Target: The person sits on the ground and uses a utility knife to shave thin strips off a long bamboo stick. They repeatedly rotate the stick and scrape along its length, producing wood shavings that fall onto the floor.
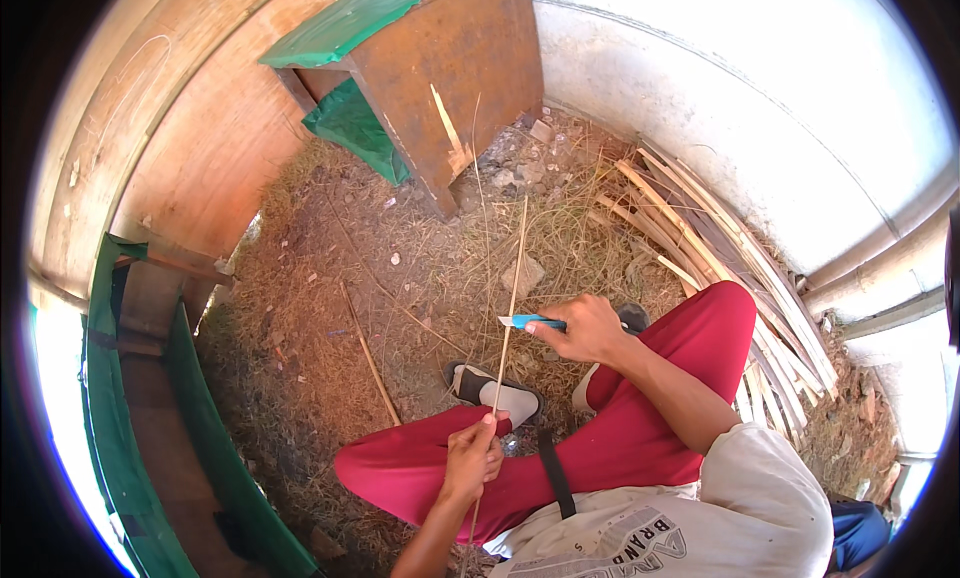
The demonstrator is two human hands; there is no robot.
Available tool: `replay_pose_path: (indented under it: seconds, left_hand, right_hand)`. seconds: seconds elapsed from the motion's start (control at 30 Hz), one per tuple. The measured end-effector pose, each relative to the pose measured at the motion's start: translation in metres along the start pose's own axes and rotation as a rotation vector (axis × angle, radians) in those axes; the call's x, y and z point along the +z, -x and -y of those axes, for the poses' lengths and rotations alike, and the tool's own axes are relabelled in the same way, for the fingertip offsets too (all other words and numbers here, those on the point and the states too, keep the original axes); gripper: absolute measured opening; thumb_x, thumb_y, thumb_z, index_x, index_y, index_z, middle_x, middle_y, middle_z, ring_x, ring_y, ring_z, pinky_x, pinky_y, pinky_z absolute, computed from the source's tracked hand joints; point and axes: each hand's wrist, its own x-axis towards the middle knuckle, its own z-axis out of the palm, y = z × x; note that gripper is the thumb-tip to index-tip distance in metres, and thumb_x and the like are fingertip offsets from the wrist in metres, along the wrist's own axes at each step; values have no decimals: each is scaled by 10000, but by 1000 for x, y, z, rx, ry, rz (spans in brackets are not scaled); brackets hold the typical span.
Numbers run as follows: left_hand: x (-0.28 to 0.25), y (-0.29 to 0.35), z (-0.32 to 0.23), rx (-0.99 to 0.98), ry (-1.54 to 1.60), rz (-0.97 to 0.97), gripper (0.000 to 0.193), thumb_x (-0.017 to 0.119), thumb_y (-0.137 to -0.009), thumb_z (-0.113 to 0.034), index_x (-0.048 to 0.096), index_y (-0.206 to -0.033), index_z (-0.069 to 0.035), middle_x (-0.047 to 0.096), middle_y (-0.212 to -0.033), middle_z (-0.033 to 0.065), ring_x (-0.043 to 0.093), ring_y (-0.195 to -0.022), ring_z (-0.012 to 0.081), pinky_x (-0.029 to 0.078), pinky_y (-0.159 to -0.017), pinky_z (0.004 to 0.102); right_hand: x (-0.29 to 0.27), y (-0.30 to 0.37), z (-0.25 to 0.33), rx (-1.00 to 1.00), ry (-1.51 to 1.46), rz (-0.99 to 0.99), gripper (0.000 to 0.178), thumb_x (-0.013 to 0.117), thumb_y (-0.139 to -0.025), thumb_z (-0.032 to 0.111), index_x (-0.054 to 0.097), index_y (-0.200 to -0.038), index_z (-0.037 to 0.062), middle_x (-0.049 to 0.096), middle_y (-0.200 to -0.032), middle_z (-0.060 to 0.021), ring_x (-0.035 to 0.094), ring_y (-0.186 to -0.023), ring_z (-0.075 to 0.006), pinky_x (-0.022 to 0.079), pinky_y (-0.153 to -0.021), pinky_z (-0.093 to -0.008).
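Left hand [472, 453]: fingers wrapped about a thin pale stick [515, 278], pinching it above the person's lap.
Stick: rises from the left grip, slanting slightly right and ending well beyond both hands; a thinner length shows below the fist.
Right hand [585, 328]: fingers folded round a blue-handled knife [542, 323], ahead and to the right of the left grip.
Blade: points left and crosses the stick; how deep it bites, I cannot tell.
Ground [285, 398]: bare reddish-brown earth strewn with dry grass and small chips, below and around both grips.
Stone [524, 276]: pale, on the earth just beyond the knife.
Loose stick [368, 350]: on the ground, left of both grips.
Strips [710, 243]: a long pile of split wood, right of the knife grip, along the white wall.
White wall [690, 78]: smooth sheeting, curving behind that pile.
Desk [450, 58]: scuffed brown wood under a green cover, well ahead of both hands.
Panel wall [215, 98]: light plywood, far left and ahead.
Bench [165, 468]: brown, edged in green cloth, well left of the left grip.
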Motion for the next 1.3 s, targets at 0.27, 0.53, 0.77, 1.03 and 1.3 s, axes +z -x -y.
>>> replay_pose_path:
  seconds: [0.27,0.53,0.77,1.03,1.3]
  left_hand:
    - [7,-1,10,52,-55,-52,380,534,-1081,-384,665,-1152,-35,391,-562,-49,345,-425,40,246,-362,225]
    - [8,7,8,7,-77,-96,366,499,-1098,-370,641,-1107,-32,374,-566,-50,333,-420,38,241,-364,229]
    - [7,13,21,-16,-64,-86,354,494,-1100,-361,636,-1121,-37,374,-570,-52,336,-421,37,248,-365,228]
    - [13,40,22,-123,-209,-136,384,516,-1090,-377,644,-1159,-21,388,-577,-55,350,-440,26,262,-385,219]
    - [-11,84,31,-210,-165,-37,414,518,-1092,-369,641,-1219,4,372,-577,-58,334,-450,25,252,-394,220]
  right_hand:
    - [17,2,-12,-49,68,-121,412,700,-911,503,812,-974,111,723,-690,-118,674,-547,-313,517,-508,-426]
    - [27,1,-12,-53,82,-61,438,688,-912,524,810,-973,107,743,-744,-119,695,-589,-310,532,-520,-420]
    - [36,-4,-27,-7,141,-39,472,667,-912,558,812,-991,116,755,-769,-115,706,-611,-312,543,-538,-427]
    - [19,-15,-52,250,177,-24,485,622,-927,598,807,-1039,165,699,-669,-141,697,-638,-348,561,-613,-467]
    - [17,-31,-92,454,306,-119,502,602,-947,591,809,-962,134,697,-681,-150,709,-678,-351,575,-644,-473]
